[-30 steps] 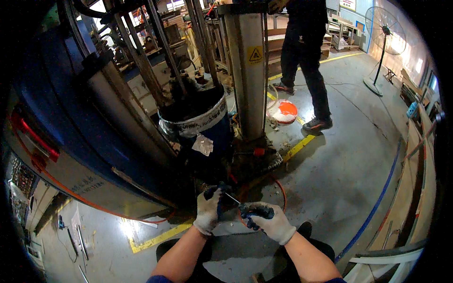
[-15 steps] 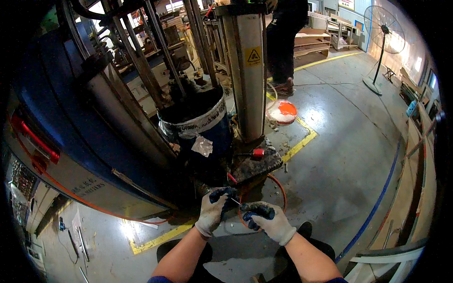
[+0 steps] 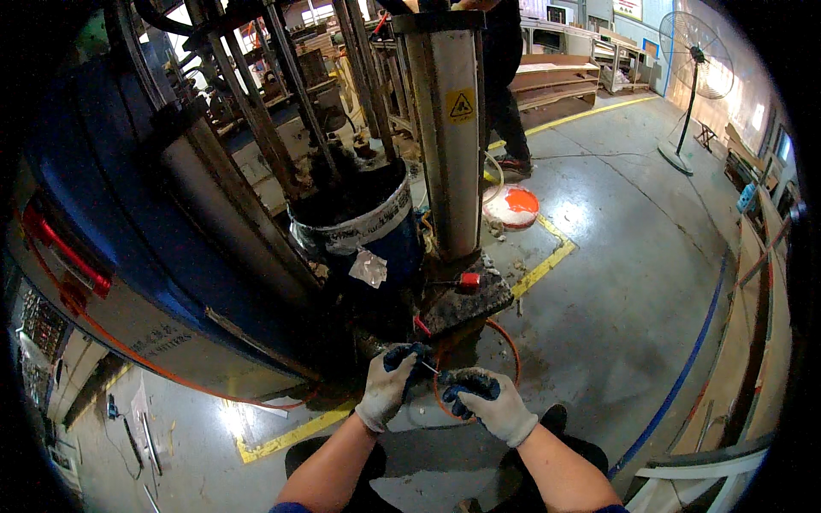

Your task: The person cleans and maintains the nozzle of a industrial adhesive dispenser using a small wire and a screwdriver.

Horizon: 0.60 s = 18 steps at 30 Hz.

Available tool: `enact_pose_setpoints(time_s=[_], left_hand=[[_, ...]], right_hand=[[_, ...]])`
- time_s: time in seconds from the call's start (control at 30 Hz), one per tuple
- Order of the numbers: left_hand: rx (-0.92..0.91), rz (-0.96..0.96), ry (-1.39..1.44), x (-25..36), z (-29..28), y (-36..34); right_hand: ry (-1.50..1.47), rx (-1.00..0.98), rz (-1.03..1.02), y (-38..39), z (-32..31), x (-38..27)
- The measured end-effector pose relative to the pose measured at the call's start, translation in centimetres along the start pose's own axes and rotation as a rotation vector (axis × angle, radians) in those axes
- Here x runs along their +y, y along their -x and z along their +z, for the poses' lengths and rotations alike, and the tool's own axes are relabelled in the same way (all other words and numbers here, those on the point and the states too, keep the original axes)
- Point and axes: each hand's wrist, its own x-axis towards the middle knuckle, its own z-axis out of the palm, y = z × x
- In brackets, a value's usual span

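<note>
My hands wear pale gloves with dark blue fingers and are close together, low over the machine's base. A thin, shiny metal rod (image 3: 430, 368) bridges the small gap between their fingertips. My left hand (image 3: 392, 381) is closed at the rod's left end; whatever else it grips is hidden in the dark fingers. Curled around the other end is my right hand (image 3: 486, 398), its fingers bent inward. Beyond them, a red-handled tool (image 3: 468, 280) lies on the grimy base plate (image 3: 466, 306). An orange hose (image 3: 516, 346) loops on the floor behind my right hand.
A blue drum (image 3: 389, 248) with a smeared white rim stands between upright machine columns (image 3: 445, 145). At left is a large blue machine housing (image 3: 111, 188). A red-and-white lid or bucket (image 3: 513, 208), another person's legs (image 3: 506, 94) and a standing fan (image 3: 687, 103) are farther off.
My hands stay nearly in place, with the rod still between them. The other person's legs have shifted left behind the column.
</note>
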Motion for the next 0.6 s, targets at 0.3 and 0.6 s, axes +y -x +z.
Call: enact_pose_setpoints(time_s=[0.3,0.6], left_hand=[[-0.003,0.0,0.009,0.8,0.4,0.3],[-0.042,0.045,0.047,0.2,0.5,0.2]], right_hand=[[0.044,0.005,-0.058,0.0,-0.1,-0.1],[0.028,0.019,-0.073,0.1,0.0,0.7]])
